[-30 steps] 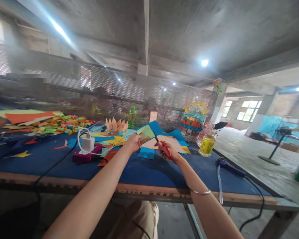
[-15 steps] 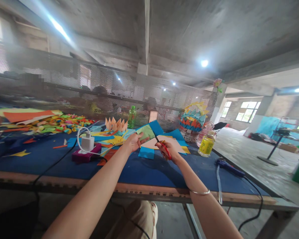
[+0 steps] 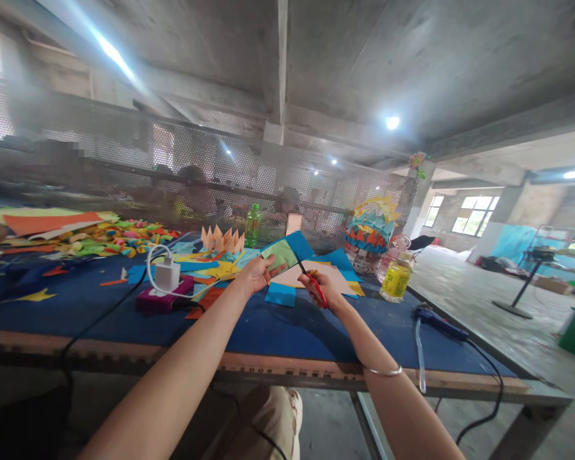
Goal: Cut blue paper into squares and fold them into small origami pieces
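Scissors [image 3: 321, 294] right at the edge of the paper

So the left hand [image 3: 257, 273] has its fingers pinched on a light green piece [image 3: 280, 254], with a blue sheet [image 3: 301, 245] sitting behind it. Right hand [image 3: 328, 291] has its fingers wrapped around the red handles, dark blades at the green piece's right edge. Can't tell how far the blades are open, tbh. All of this is above the blue surface [image 3: 259, 332], over a pale pink sheet [image 3: 335, 277]. There's a small blue square [image 3: 280, 294] just in front, and a yellow-labelled bottle [image 3: 395, 282] off to the right.
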